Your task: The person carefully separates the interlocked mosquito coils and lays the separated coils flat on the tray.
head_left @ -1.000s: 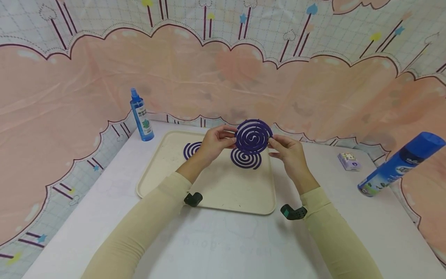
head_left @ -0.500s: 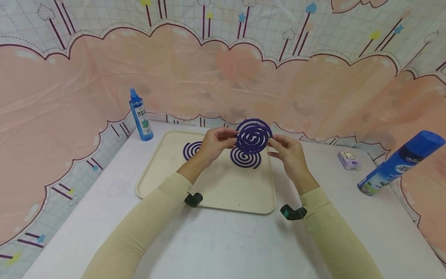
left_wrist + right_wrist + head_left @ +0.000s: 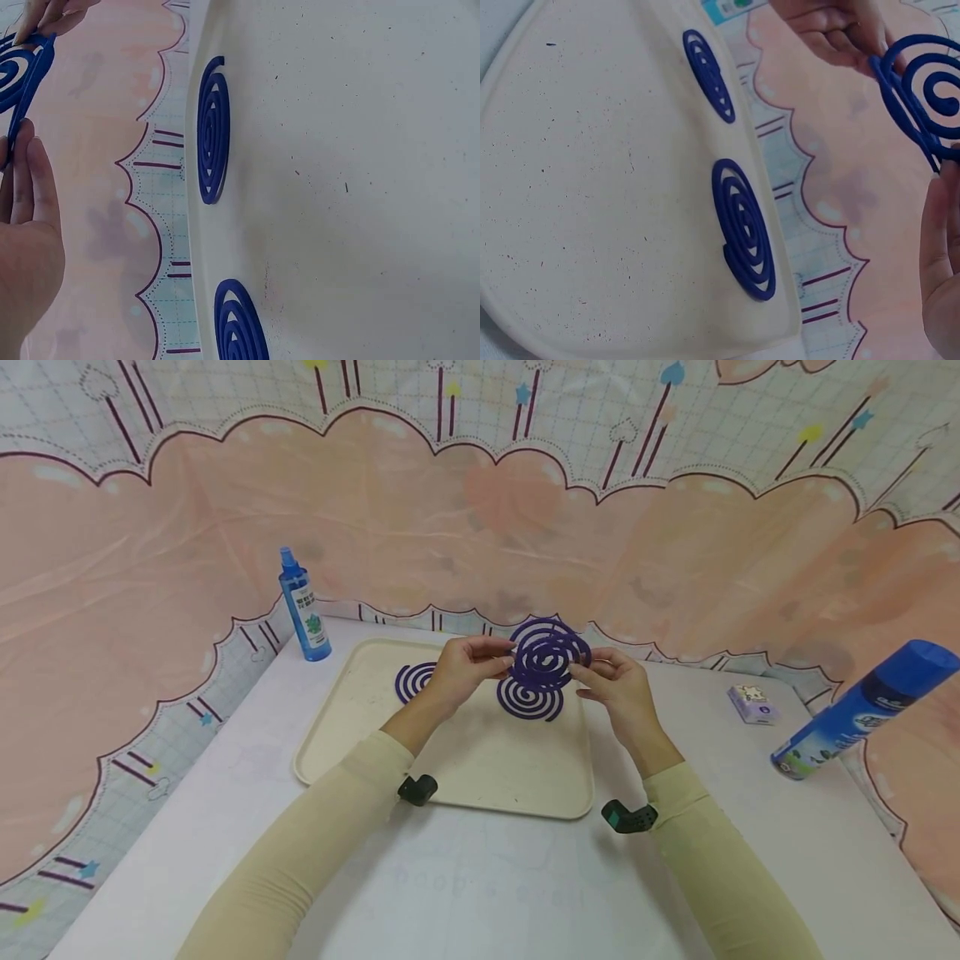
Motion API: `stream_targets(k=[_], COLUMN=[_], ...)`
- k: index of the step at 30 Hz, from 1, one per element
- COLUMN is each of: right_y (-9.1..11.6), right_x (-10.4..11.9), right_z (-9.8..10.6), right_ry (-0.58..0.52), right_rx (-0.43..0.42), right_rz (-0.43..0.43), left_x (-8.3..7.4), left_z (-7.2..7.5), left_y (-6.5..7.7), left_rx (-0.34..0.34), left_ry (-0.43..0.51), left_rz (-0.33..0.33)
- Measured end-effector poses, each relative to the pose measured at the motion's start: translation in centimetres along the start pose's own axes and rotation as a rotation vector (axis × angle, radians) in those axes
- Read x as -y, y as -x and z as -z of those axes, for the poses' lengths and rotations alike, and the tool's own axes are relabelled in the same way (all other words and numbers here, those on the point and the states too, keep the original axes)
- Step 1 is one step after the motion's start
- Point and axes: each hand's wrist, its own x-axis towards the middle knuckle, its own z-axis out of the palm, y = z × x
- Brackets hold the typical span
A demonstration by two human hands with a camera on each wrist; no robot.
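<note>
Between my two hands is a pair of nested dark blue mosquito coils (image 3: 542,680), held up above the back of a cream tray (image 3: 465,777). My left hand (image 3: 459,670) pinches its left edge. On the right edge, my right hand (image 3: 624,692) pinches with thumb and fingers. The two spirals stand partly apart and tilted to each other, which the right wrist view shows at the coils (image 3: 904,97). Two more coils lie flat on the tray: one (image 3: 529,702) below the held pair, the other (image 3: 411,682) partly hidden behind my left hand.
A blue spray bottle (image 3: 306,618) stands at the back left of the white table (image 3: 450,893). At the right are a small purple box (image 3: 752,705) and a blue aerosol can (image 3: 855,718). A patterned cloth (image 3: 420,535) hangs behind. Dark crumbs dot the tray.
The held spirals, nearly overlapping a second ago, have spread apart, with one shifting rightward and tilting. My right fingertips have moved slightly left over the coil. My left hand has hardly moved.
</note>
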Motion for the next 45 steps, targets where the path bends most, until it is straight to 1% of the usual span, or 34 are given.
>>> stream_targets(k=[5, 10, 14, 18, 20, 23, 27, 31, 34, 37, 41, 45], right_y=[0.0, 0.1, 0.2, 0.3, 0.3, 0.2, 0.1, 0.2, 0.2, 0.2, 0.2, 0.4], right_x=[0.0, -0.2, -0.4, -0.4, -0.4, -0.3, -0.1, 0.2, 0.4, 0.6, 0.8, 1.0], right_z=[0.0, 0.1, 0.1, 0.0, 0.0, 0.1, 0.3, 0.6, 1.0, 1.3, 1.7, 2.1], right_ry=[0.042, 0.031, 0.002, 0.001, 0.023, 0.035, 0.043, 0.032, -0.006, -0.014, 0.006, 0.006], right_rx=[-0.004, 0.0, 0.011, 0.03, 0.026, 0.011, -0.006, -0.027, -0.036, -0.042, -0.05, -0.035], right_rz=[-0.002, -0.027, -0.053, -0.054, -0.043, -0.033, -0.04, -0.058, -0.068, -0.076, -0.075, -0.058], left_x=[-0.1, -0.1, -0.1, -0.1, -0.1, -0.1, 0.1, 0.0, -0.4, -0.9, -1.5, -1.8], left_z=[-0.2, -0.3, -0.5, -0.5, -0.5, -0.5, -0.3, 0.0, 0.4, 0.8, 1.7, 2.9], left_y=[0.0, 0.1, 0.2, 0.3, 0.3, 0.2, -0.1, 0.0, 0.2, 0.5, 0.8, 1.2], left_rx=[0.012, 0.015, 0.018, 0.016, 0.013, 0.011, 0.013, -0.004, -0.021, -0.033, -0.04, -0.042], left_ry=[0.009, -0.002, -0.022, -0.042, -0.048, -0.033, -0.011, -0.035, -0.061, -0.092, -0.134, -0.175], left_rz=[-0.018, -0.034, -0.026, -0.016, -0.019, -0.027, -0.036, -0.04, -0.039, -0.031, -0.015, -0.01])
